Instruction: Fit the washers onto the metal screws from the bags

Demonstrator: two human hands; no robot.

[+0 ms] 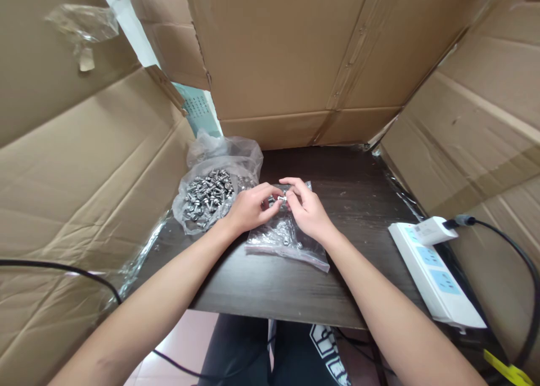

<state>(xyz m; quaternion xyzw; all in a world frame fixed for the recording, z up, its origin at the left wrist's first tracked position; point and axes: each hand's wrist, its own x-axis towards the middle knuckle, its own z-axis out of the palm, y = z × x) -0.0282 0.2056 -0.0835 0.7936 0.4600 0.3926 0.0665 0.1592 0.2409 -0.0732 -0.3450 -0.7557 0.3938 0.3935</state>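
Above a clear zip-lock bag point(270, 241), my two hands meet at a small shiny metal bolt point(282, 198). My left hand point(252, 207) pinches its left end between thumb and fingertips. The thumb and index finger of my right hand point(310, 211) close on the other end, while another finger stretches out above. A few small metal pieces point(287, 241) show through the zip-lock bag, which lies flat on the table. Left of my left hand stands an open plastic bag point(179, 206) full of loose metal bolts point(208, 194).
Cardboard walls point(287, 54) enclose the dark wooden table point(354, 189) at the back and sides. A white power strip point(439, 279) with a plugged-in adapter point(430, 230) lies at the right. A black cable point(84, 273) crosses at the left, near the table's edge.
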